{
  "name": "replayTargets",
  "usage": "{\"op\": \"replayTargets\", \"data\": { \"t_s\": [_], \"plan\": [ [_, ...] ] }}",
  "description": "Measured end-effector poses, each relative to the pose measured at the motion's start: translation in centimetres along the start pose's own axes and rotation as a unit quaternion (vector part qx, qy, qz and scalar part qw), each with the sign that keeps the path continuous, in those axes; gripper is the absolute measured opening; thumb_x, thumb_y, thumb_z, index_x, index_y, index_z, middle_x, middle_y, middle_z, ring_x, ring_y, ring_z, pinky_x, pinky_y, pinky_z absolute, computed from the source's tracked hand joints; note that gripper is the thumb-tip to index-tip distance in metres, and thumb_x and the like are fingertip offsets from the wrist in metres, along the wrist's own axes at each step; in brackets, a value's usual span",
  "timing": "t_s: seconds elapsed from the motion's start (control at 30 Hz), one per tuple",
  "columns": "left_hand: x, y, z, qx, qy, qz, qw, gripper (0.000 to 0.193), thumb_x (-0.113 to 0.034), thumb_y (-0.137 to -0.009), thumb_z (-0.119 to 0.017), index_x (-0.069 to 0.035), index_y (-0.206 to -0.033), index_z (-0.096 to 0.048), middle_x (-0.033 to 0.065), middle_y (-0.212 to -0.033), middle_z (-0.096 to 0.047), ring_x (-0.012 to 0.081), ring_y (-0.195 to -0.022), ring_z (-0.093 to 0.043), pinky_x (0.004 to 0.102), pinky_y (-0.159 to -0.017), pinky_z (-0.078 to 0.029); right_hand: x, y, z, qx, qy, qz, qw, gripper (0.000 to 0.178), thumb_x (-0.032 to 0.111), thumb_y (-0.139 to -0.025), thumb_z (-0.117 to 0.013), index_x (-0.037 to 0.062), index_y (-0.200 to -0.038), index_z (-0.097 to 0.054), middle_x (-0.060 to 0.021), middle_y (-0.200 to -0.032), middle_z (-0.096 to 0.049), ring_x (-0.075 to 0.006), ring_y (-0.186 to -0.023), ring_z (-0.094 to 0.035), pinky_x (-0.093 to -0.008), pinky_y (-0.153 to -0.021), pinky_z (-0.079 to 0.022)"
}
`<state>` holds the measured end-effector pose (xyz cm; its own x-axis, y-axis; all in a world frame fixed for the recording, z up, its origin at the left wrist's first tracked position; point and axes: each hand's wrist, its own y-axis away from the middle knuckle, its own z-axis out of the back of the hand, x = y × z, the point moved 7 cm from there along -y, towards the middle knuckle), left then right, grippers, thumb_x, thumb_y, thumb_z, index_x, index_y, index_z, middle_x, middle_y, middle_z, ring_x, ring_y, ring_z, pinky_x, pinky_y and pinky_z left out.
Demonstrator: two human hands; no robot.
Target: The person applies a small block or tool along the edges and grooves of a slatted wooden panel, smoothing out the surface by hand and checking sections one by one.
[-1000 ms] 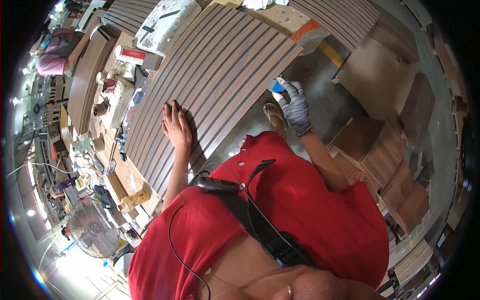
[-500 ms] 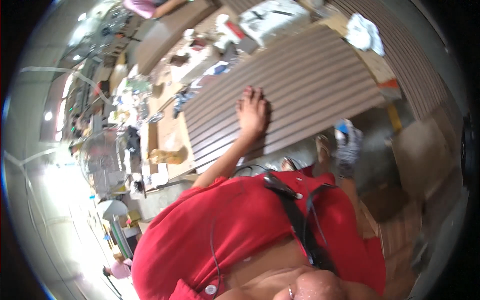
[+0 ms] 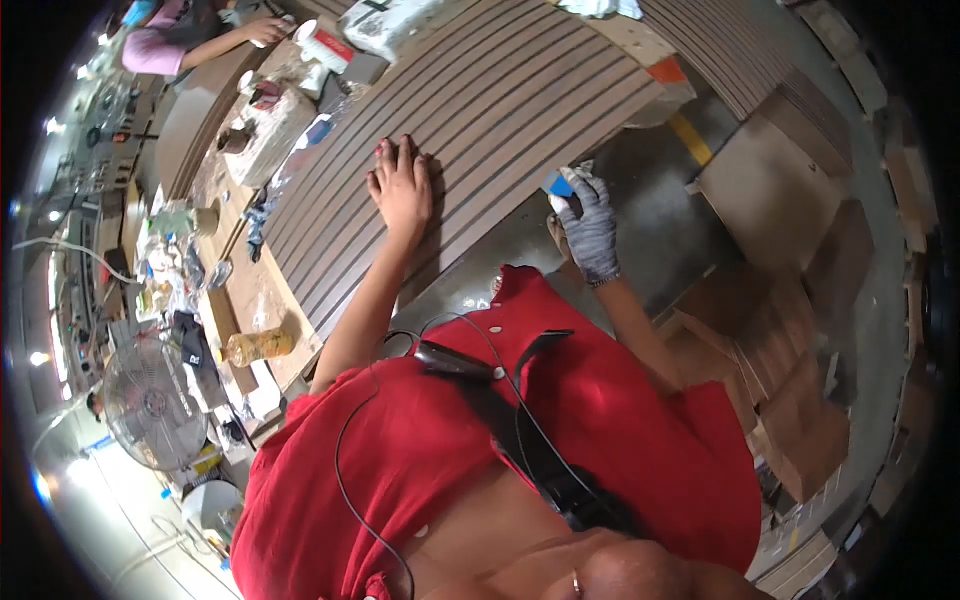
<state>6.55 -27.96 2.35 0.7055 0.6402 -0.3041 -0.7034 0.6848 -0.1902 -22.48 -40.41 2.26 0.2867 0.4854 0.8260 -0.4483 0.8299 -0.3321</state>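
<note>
Has a big brown board (image 3: pixel 500 110) with dark stripes lying flat in the middle, slanting from near left to far right. Puts the bare left hand (image 3: pixel 403 190) flat on top, palm down, fingers a bit spread and pointing far. Grips nothing with it. Reaches there with a straight left arm from the near side. Holds a small blue block (image 3: pixel 558 185) in the right hand (image 3: pixel 590 228), inside a gray glove with white tips, thumb and fingers bent around it. Has this hand just beside the right edge of the board. Cannot tell about the block touching that edge. Tilts the right arm a little left, wrist nearly straight, back of the glove up. Has the two hands well apart.

Wears a red shirt (image 3: pixel 620 430) with a black strap (image 3: pixel 478 398). On the left, a yellow bottle (image 3: pixel 262 346) on its side; farther, a messy white block (image 3: pixel 265 145) and a red and white cup (image 3: pixel 325 45). Left of the bottle, a round fan (image 3: pixel 155 402). At far left, a co-worker in pink (image 3: pixel 155 52), one arm out to the right. At far right, a white cloth (image 3: pixel 603 7).
</note>
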Motion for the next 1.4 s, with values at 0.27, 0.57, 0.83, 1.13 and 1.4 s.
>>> {"op": "replayTargets", "data": {
  "t_s": [0.27, 0.57, 0.83, 1.13, 1.4],
  "plan": [
    [0.5, -0.3, -0.3, 0.003, 0.005, 0.003, 1.0, 0.054, -0.042, -0.101, -0.04, -0.018, -0.149, -0.041, 0.0142, -0.159, -0.028, 0.0303, -0.148, -0.021, 0.0527, -0.118, -0.011, -4.0, -5.6, 3.8, -0.106, 0.034, 0.006, 0.994, 0.039, 0.011, -0.087, -0.072, 0.0102, -0.125, -0.064, -0.0101, -0.106, -0.057, -0.0242, -0.096, -0.058, -0.0357, -0.086, -0.049],
    [0.4, -0.2, -0.2, 0.009, -0.003, 0.008, 1.0, 0.053, -0.041, -0.102, -0.039, -0.016, -0.148, -0.042, 0.0144, -0.159, -0.028, 0.0303, -0.148, -0.022, 0.0527, -0.118, -0.011, -3.7, -3.6, 2.2, -0.058, 0.058, -0.005, 0.997, 0.042, 0.014, -0.088, -0.071, 0.0117, -0.129, -0.061, -0.009, -0.109, -0.054, -0.0238, -0.1, -0.056, -0.0355, -0.09, -0.048],
    [0.1, -0.2, 0.1, -0.009, 0.0, 0.008, 1.0, 0.051, -0.039, -0.102, -0.042, -0.017, -0.147, -0.044, 0.0138, -0.157, -0.031, 0.03, -0.147, -0.025, 0.0525, -0.118, -0.015, 3.4, 2.7, -2.8, 0.071, -0.06, 0.081, 0.992, 0.047, 0.009, -0.084, -0.075, 0.0095, -0.129, -0.062, -0.0109, -0.111, -0.056, -0.0252, -0.099, -0.057, -0.0356, -0.09, -0.048],
    [0.4, -0.2, 0.4, -0.037, 0.056, 0.002, 0.998, 0.05, -0.038, -0.101, -0.043, -0.015, -0.145, -0.047, 0.0165, -0.154, -0.035, 0.0315, -0.146, -0.028, 0.054, -0.117, -0.015, 3.4, 2.6, -3.6, 0.064, -0.02, -0.007, 0.998, 0.046, 0.014, -0.087, -0.073, 0.0078, -0.131, -0.059, -0.0128, -0.11, -0.055, -0.0267, -0.099, -0.057, -0.0379, -0.091, -0.048],
    [7.9, 3.0, 6.2, -0.032, 0.39, -0.034, 0.92, 0.049, -0.011, -0.096, -0.05, -0.004, -0.145, -0.046, 0.022, -0.151, -0.039, 0.0313, -0.143, -0.035, 0.0363, -0.115, -0.029, 5.9, 5.3, -4.7, 0.001, -0.014, -0.007, 1.0, 0.043, 0.007, -0.085, -0.073, 0.0099, -0.126, -0.063, -0.0089, -0.107, -0.055, -0.0218, -0.095, -0.059, -0.0336, -0.087, -0.05]
  ]
}}
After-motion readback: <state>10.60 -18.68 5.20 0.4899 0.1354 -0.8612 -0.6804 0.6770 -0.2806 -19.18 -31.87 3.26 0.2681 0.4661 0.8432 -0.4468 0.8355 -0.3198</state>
